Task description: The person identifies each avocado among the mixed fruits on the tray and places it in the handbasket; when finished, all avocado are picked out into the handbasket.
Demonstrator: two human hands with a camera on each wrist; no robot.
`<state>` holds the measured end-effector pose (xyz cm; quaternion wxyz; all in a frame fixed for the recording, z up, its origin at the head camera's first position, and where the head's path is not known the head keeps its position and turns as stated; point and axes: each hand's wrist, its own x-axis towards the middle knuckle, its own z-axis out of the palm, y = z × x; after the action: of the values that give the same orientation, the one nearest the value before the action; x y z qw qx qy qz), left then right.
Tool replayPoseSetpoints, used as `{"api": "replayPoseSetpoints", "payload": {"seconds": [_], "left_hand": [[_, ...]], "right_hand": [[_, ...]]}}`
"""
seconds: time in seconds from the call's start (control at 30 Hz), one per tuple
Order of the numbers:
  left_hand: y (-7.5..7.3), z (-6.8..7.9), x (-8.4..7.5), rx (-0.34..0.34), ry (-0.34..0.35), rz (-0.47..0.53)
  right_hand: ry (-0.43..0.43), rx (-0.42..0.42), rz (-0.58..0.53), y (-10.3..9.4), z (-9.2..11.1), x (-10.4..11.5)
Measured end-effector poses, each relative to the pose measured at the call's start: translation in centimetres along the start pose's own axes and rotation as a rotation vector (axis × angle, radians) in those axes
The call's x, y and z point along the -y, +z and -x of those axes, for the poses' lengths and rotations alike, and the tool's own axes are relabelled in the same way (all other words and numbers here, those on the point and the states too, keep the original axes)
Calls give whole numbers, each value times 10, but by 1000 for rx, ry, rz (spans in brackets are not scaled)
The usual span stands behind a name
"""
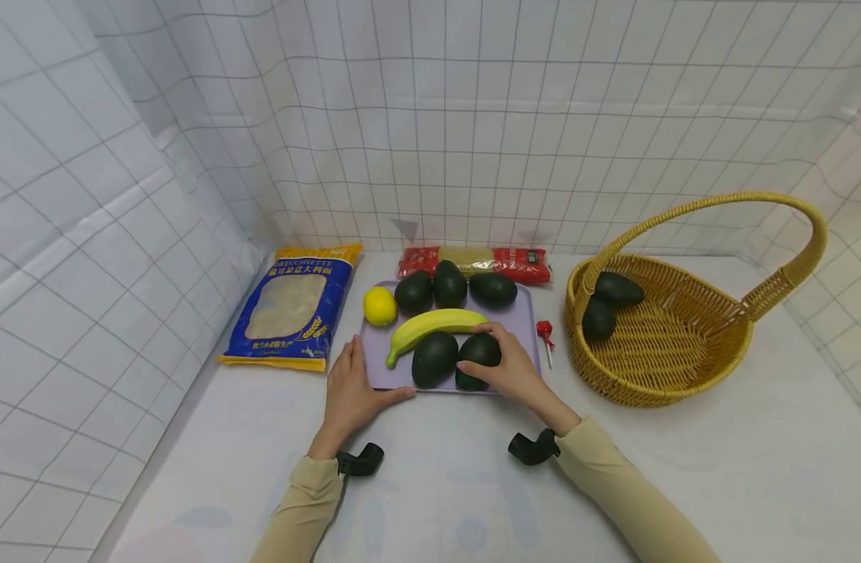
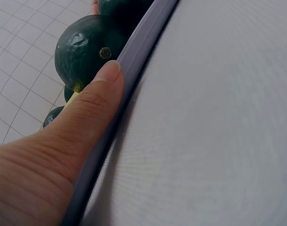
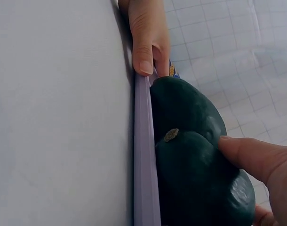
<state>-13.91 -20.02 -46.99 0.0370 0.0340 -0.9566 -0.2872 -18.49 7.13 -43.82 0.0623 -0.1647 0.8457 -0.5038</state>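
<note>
On a blue-and-yellow rectangular plastic bag (image 1: 292, 301) near the far left corner of the white worktop (image 1: 437, 469), "ORECCHIETTE" is being displayed along the top. Below it, larger Chinese characters ending in "意大利面" are being shown. At the bag's near right corner a yellow wheat-ear emblem (image 1: 315, 328) is being carried, above small, unclear Chinese print. Along the worktop's far edge, illegible lettering is being borne by a long red plastic packet (image 1: 520, 264) with a clear middle.

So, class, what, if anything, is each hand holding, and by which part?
The right hand holds the front-right avocado on the tray, thumb at its left side, fingers at its far end. The left hand merely touches the tray's near-left corner.
</note>
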Motion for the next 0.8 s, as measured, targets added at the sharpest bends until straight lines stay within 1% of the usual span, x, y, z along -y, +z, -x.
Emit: {"api": "replayPoseSetpoints", "payload": {"seconds": [0.13, 0.27, 0.6, 0.8], "left_hand": [[-1, 0, 0, -8, 13, 3], [0, -1, 0, -6, 10, 7], [0, -1, 0, -13, 20, 6], [0, -1, -1, -6, 18, 3]], "right_hand": [[-3, 5, 11, -6, 3, -2], [-1, -3, 9, -8, 6, -4], [26, -20, -38, -7, 8, -12], [11, -21, -48, -7, 8, -13]]}}
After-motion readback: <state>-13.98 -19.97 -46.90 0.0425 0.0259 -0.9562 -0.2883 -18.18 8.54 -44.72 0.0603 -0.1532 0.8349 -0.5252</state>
